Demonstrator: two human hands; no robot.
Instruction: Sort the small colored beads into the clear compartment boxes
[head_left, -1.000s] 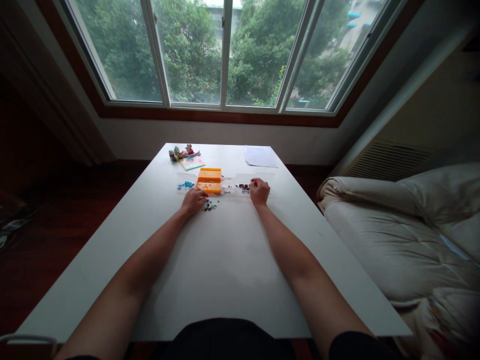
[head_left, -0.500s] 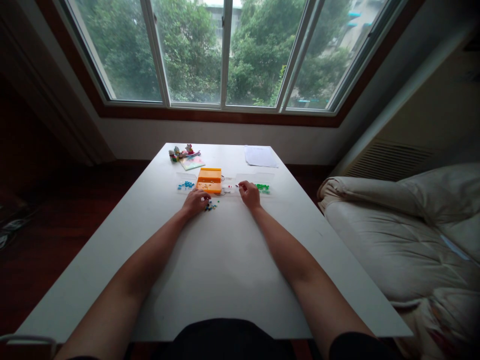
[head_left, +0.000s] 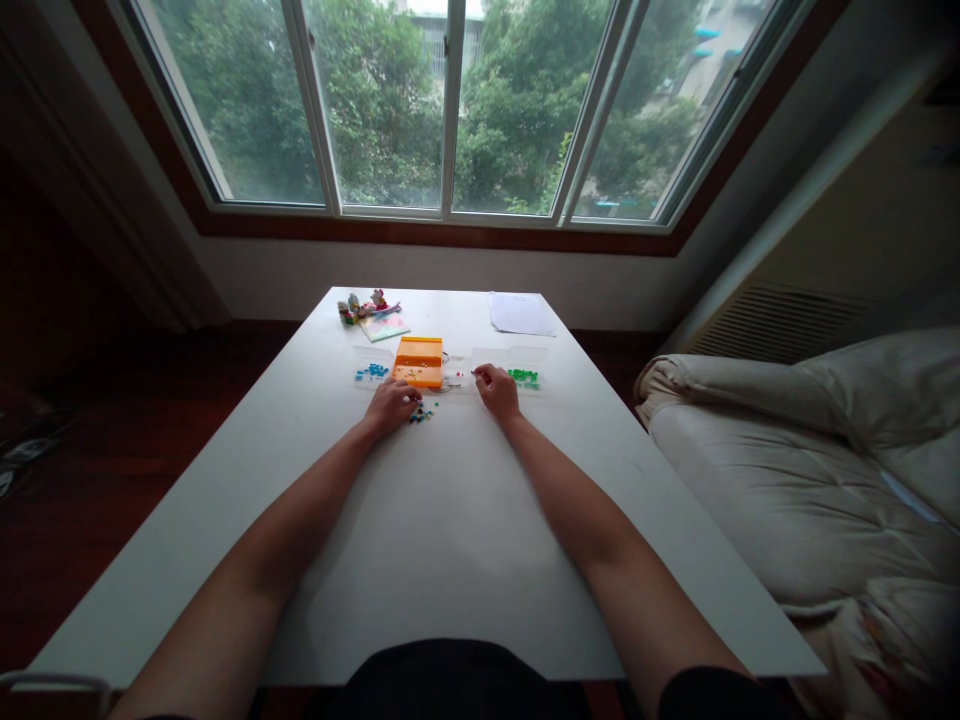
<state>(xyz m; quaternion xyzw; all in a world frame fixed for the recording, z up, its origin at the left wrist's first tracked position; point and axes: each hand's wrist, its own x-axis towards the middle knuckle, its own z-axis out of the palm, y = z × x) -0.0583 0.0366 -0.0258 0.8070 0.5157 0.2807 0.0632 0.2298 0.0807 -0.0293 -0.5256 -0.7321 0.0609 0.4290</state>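
Observation:
My left hand (head_left: 391, 403) rests on the white table just left of a small pile of mixed beads (head_left: 422, 412), its fingers curled together; anything between them is too small to name. Over the clear box with a few red pieces (head_left: 460, 374), my right hand (head_left: 495, 389) is pinched at the fingertips, where a tiny dark piece seems to show. Between the hands, farther back, an orange box (head_left: 419, 362) lies open with small pieces in it. Blue pieces (head_left: 372, 371) sit in a clear box at the left, green pieces (head_left: 524, 378) in one at the right.
Small figurines (head_left: 367, 305) and a colourful card (head_left: 385, 327) lie at the back left of the white table (head_left: 450, 540). Paper sheets (head_left: 521, 313) are at the back right. A beige sofa (head_left: 795, 480) stands right of the table, and a window is beyond it.
My right hand has shifted slightly left, away from the green pieces. My left hand has barely moved.

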